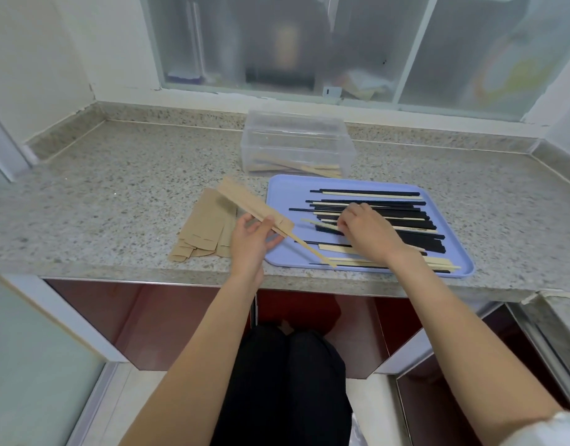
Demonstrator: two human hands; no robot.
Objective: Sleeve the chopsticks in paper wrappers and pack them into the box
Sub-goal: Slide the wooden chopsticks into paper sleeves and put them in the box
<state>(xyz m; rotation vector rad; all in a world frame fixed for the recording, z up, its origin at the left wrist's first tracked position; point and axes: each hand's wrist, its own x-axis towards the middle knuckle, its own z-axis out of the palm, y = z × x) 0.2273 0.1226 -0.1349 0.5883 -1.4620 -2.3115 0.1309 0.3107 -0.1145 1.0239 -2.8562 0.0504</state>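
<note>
My left hand grips a brown paper wrapper with one pale wooden chopstick sticking out of its near end, tilted over the tray's left edge. My right hand is over the lilac tray, fingers pinching a pale chopstick at the left of the pile. Black and pale chopsticks lie side by side across the tray. A stack of empty wrappers lies on the counter left of the tray. The clear plastic box behind the tray holds a few sleeved chopsticks.
The granite counter runs under a frosted window with a raised stone ledge at the back. Red cabinet fronts are below the counter edge, and my dark-trousered knees are under it.
</note>
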